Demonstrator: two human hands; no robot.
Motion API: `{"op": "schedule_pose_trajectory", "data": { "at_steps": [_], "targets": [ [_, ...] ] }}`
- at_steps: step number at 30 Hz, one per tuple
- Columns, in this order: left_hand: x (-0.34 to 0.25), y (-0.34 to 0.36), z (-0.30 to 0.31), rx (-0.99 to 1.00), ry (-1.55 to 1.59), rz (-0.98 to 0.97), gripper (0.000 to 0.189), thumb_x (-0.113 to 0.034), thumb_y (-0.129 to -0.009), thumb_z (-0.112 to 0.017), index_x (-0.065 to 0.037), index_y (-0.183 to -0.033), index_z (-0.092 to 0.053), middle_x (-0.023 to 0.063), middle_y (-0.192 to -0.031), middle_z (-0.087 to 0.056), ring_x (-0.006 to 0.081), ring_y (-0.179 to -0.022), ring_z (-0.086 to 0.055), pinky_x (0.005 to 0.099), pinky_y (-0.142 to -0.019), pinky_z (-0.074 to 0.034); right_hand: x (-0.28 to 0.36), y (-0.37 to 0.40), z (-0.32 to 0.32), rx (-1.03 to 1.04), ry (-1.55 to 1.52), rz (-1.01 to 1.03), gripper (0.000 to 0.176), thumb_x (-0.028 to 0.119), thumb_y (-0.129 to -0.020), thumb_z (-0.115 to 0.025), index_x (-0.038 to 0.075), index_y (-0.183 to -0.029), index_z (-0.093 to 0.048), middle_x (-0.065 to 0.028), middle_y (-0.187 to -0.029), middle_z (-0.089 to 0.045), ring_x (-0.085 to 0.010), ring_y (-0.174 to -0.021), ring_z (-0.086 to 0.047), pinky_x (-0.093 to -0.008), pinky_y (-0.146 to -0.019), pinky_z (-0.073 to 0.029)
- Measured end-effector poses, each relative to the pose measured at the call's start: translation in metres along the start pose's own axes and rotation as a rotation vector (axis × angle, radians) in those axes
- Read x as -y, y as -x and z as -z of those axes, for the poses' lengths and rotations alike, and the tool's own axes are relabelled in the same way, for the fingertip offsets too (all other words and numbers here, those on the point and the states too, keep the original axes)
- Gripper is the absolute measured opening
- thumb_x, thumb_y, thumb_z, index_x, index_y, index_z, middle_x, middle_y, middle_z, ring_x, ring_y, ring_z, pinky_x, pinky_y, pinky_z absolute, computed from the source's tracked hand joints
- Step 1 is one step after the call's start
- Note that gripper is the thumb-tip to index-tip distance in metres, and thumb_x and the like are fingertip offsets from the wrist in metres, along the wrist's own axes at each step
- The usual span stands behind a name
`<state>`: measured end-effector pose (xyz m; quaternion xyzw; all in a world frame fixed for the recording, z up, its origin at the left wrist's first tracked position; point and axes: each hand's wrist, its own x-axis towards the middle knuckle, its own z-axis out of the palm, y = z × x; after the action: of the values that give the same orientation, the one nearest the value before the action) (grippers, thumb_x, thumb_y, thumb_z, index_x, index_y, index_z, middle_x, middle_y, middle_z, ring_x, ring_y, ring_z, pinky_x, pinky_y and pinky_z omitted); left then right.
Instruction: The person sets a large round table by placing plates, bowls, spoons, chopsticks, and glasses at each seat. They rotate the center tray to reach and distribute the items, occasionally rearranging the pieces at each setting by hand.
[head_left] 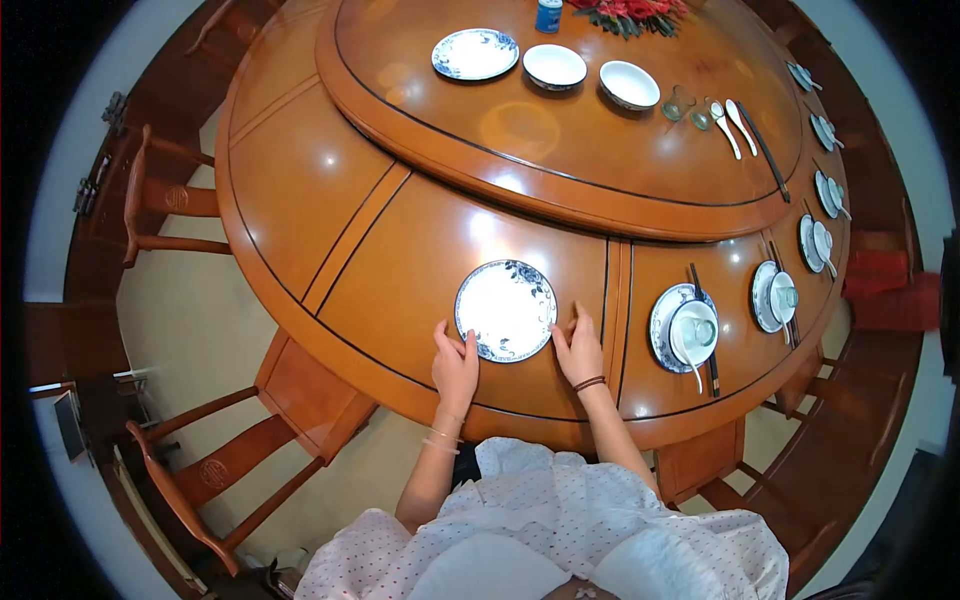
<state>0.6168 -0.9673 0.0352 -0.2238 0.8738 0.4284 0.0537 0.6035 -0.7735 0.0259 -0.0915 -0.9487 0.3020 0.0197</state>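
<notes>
A white plate [508, 312] with a blue floral rim lies flat on the wooden table in front of me. At its lower left edge is my left hand [456, 368], the thumb at the rim and the fingers spread away from it. My right hand [582, 352] is at the right edge in much the same pose, thumb by the rim and fingers apart. Neither hand is closed around the plate.
To the right are place settings, the nearest a plate [660, 341] with bowl, glass, spoon and chopsticks [714, 375]. The raised turntable [480, 150] carries a plate [475, 54], two bowls [629, 84], glasses, spoons [740, 127] and dark chopsticks [765, 153]. Wooden chairs [310, 385] surround the table.
</notes>
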Motion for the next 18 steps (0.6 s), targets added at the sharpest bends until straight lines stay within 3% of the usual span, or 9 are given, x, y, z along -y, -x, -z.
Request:
{"op": "schedule_pose_trajectory", "data": {
  "at_steps": [1, 2, 3, 4, 6, 7, 11, 14, 18],
  "targets": [
    [0.010, -0.003, -0.006, -0.012, 0.017, -0.130, 0.044, -0.024, -0.087, -0.052, 0.004, -0.118, -0.037, 0.0089, -0.053, -0.051, 0.0219, -0.047, -0.053, 0.0322, -0.048, -0.044, 0.006, 0.004, 0.003, 0.173, -0.127, -0.148, 0.053, 0.023, -0.084, -0.054, -0.002, -0.126, -0.033, -0.0194, -0.092, -0.056, -0.0359, -0.087, -0.054, -0.0397, -0.077, -0.044],
    [0.020, -0.001, -0.012, -0.009, 0.019, -0.138, 0.044, -0.024, -0.087, -0.052, 0.004, -0.118, -0.037, 0.0089, -0.053, -0.051, 0.0219, -0.047, -0.053, 0.0322, -0.048, -0.044, 0.008, 0.007, 0.005, 0.345, -0.254, -0.293, 0.055, 0.024, -0.084, -0.053, -0.002, -0.127, -0.030, -0.0194, -0.080, -0.058, -0.0364, -0.075, -0.057, -0.0402, -0.069, -0.046],
    [0.017, 0.000, -0.013, 0.117, 0.259, -0.007, 0.042, -0.022, -0.088, -0.050, 0.003, -0.119, -0.036, 0.0086, -0.055, -0.053, 0.0183, -0.047, -0.053, 0.0286, -0.046, -0.044, -0.009, 0.014, -0.017, 0.256, -0.323, -0.134, 0.054, 0.022, -0.085, -0.051, 0.000, -0.129, -0.028, -0.0176, -0.066, -0.057, -0.0353, -0.062, -0.057, -0.0409, -0.060, -0.047],
    [0.013, -0.001, -0.013, 0.245, 0.497, 0.124, 0.040, -0.019, -0.090, -0.047, 0.003, -0.120, -0.035, 0.0083, -0.057, -0.054, 0.0146, -0.048, -0.053, 0.0250, -0.045, -0.044, -0.014, 0.017, -0.025, 0.244, -0.323, -0.131, 0.054, 0.022, -0.085, -0.051, 0.000, -0.129, -0.028, -0.0176, -0.066, -0.057, -0.0353, -0.062, -0.057, -0.0409, -0.060, -0.047],
    [0.021, -0.001, -0.020, 0.262, 0.548, 0.082, 0.038, -0.017, -0.091, -0.045, 0.003, -0.120, -0.034, 0.0080, -0.058, -0.054, 0.0120, -0.048, -0.053, 0.0221, -0.044, -0.043, -0.010, 0.014, -0.035, 0.267, -0.473, -0.211, 0.054, 0.018, -0.086, -0.049, 0.003, -0.131, -0.024, -0.0193, -0.069, -0.057, -0.0336, -0.061, -0.058, -0.0395, -0.056, -0.047],
    [0.024, 0.001, -0.022, 0.277, 0.592, 0.049, 0.036, -0.015, -0.092, -0.042, 0.003, -0.121, -0.033, 0.0077, -0.060, -0.055, 0.0094, -0.048, -0.053, 0.0193, -0.042, -0.043, 0.003, 0.013, -0.027, 0.241, -0.585, -0.265, 0.047, 0.012, -0.088, -0.046, 0.004, -0.129, -0.026, -0.0097, -0.064, -0.055, -0.0164, -0.043, -0.052, -0.0283, -0.042, -0.043],
    [0.022, 0.010, -0.025, 0.211, 0.637, -0.065, 0.036, -0.016, -0.092, -0.041, 0.003, -0.120, -0.029, 0.0094, -0.064, -0.055, 0.0114, -0.049, -0.054, 0.0208, -0.043, -0.044, 0.007, 0.012, -0.025, 0.214, -0.815, -0.231, 0.050, 0.007, -0.088, -0.043, 0.006, -0.134, -0.023, -0.0054, -0.062, -0.052, -0.0101, -0.043, -0.050, -0.0240, -0.040, -0.042],
    [0.000, 0.010, -0.014, 0.138, 0.614, -0.091, 0.035, -0.013, -0.092, -0.040, 0.003, -0.121, -0.027, 0.0086, -0.067, -0.055, 0.0114, -0.051, -0.054, 0.0209, -0.044, -0.044, 0.017, 0.002, -0.018, 0.183, -0.776, -0.167, 0.051, 0.007, -0.089, -0.043, 0.007, -0.135, -0.022, -0.0040, -0.058, -0.049, -0.0096, -0.043, -0.048, -0.0237, -0.039, -0.041],
    [-0.055, -0.036, -0.005, 0.102, 0.696, -0.156, 0.038, -0.013, -0.092, -0.039, 0.003, -0.123, -0.025, 0.0100, -0.072, -0.057, 0.0096, -0.051, -0.053, 0.0201, -0.045, -0.043, 0.040, -0.062, -0.003, 0.163, -0.938, -0.089, 0.052, 0.006, -0.090, -0.040, 0.007, -0.137, -0.018, -0.0035, -0.072, -0.049, -0.0070, -0.046, -0.044, -0.0204, -0.042, -0.039]
  ]
}}
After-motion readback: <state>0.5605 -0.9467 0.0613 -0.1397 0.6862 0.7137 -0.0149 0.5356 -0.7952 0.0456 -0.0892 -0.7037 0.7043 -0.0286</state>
